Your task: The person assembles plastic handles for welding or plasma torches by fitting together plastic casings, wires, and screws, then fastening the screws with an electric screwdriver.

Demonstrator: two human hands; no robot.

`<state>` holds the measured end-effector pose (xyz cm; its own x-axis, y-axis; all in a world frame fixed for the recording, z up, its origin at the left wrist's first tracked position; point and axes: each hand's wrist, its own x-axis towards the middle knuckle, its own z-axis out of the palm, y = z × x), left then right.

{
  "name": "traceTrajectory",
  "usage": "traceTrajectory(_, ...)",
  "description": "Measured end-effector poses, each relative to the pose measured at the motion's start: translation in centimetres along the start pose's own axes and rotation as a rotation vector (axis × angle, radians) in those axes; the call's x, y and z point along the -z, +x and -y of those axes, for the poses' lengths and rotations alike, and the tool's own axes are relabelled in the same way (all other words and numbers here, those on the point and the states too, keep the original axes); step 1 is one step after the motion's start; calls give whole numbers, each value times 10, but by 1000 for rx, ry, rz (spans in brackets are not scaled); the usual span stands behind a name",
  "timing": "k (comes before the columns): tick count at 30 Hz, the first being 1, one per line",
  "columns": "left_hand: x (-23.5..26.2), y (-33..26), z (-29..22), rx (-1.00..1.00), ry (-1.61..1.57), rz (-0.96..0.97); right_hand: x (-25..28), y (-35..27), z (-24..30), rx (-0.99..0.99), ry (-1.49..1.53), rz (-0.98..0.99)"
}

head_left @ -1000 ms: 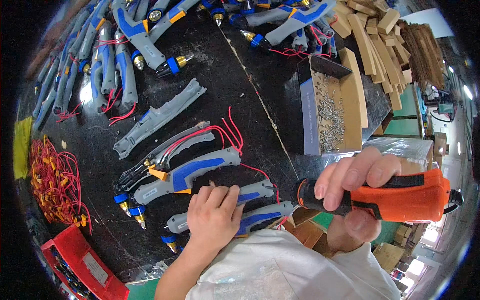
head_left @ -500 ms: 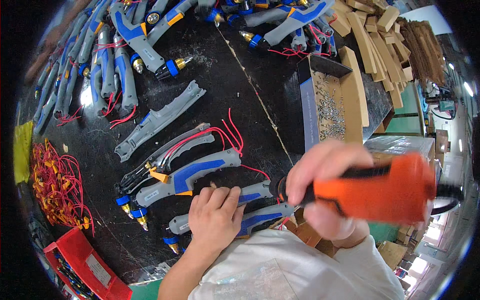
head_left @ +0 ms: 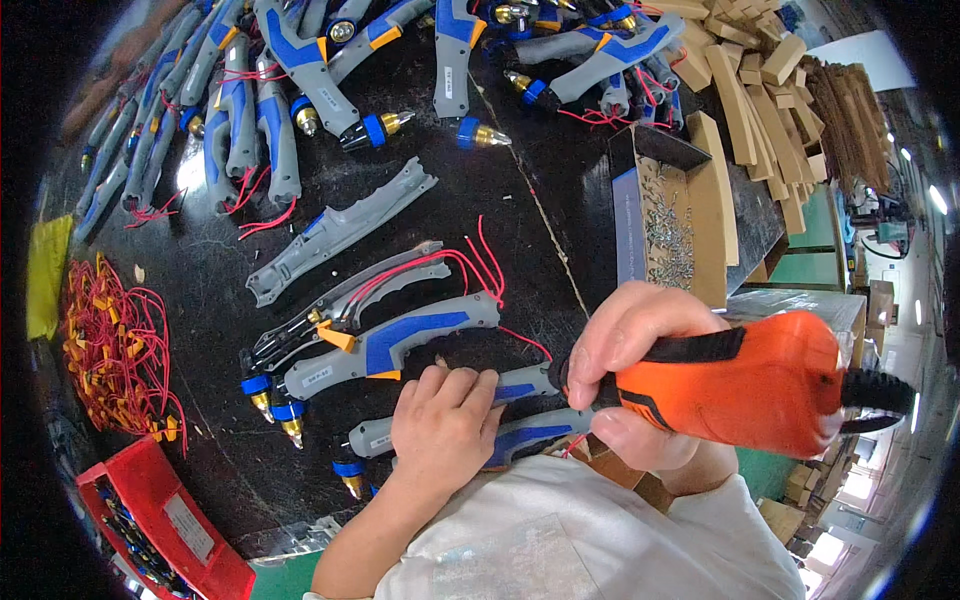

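My left hand (head_left: 445,425) lies with curled fingers over a grey and blue torch handle (head_left: 525,383), holding it down on the dark table. In my right hand (head_left: 645,325) is an orange and black electric screwdriver (head_left: 735,385). The screwdriver's black nose is at the right end of that handle; its tip is hidden by my fingers. Nearest me lies another grey and blue handle (head_left: 530,435), partly covered by my left hand. Beyond them rests a closed torch (head_left: 400,345) with an orange trigger. Further off are an open half with red wires (head_left: 375,295) and a bare grey half shell (head_left: 340,230).
Many torches (head_left: 270,130) crowd the far side. An open cardboard box of screws (head_left: 670,230) stands at right, beside stacked cardboard strips (head_left: 765,110). Red wires with orange triggers (head_left: 120,350) are heaped at left, above a red bin (head_left: 180,520).
The view has shifted slightly, showing more of the far torches. The screwdriver, blurred before, now looks sharp and sits slightly further left. Both hands keep their holds.
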<state>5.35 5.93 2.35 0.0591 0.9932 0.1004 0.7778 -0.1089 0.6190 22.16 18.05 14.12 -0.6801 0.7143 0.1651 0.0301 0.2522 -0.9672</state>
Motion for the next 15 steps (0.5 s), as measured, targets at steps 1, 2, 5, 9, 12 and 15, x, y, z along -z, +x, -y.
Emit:
traceTrajectory(1, -1, 0, 0, -2, -1, -4, 1, 0, -2, 36, 0, -2)
traceTrajectory(2, -1, 0, 1, -1, 0, -5, 2, 0, -4, 72, 0, -5)
traceTrajectory(5, 0, 0, 1, 1, 3, -3, 1, -1, 0, 71, -25, -28)
traceTrajectory(9, -1, 1, 0, -5, -6, -5, 1, -4, -3, 63, 20, -59)
traceTrajectory(12, 2, 0, -1, -1, -3, -7, 1, -3, -5, 87, 80, -126)
traceTrajectory(15, -1, -1, 0, 0, -1, -16, 0, 1, -5, 208, -64, -155)
